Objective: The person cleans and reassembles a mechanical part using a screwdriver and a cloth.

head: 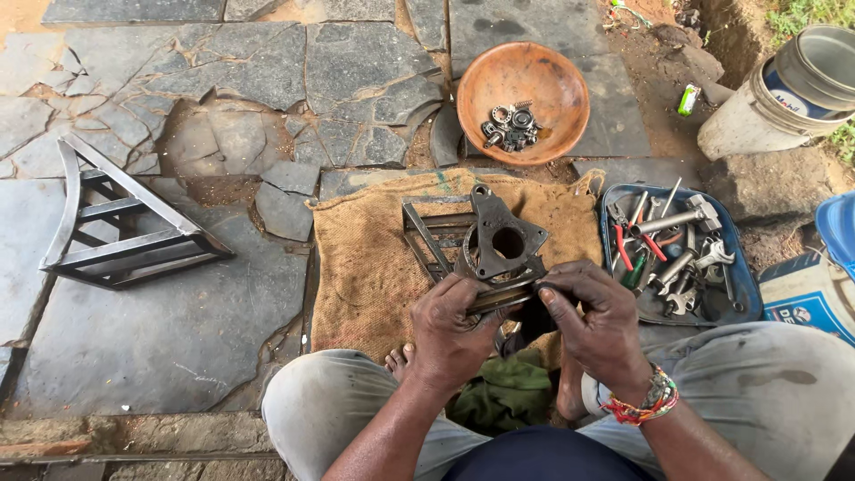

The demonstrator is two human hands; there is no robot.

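Both hands are closed on one flat metal bar [500, 297]: left hand [454, 331] grips its near end, right hand [595, 322] pinches the far end. It lies against the bracket plate [500, 233] on the burlap sack [374, 258]. Probably a fitting step; next it needs careful alignment.

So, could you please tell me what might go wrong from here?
The metal bar, pinched between the left hand and right hand, could slip and drop toward the bare toes below. The grey flanged housing on the burlap sack looks propped; a nudge might tip it.
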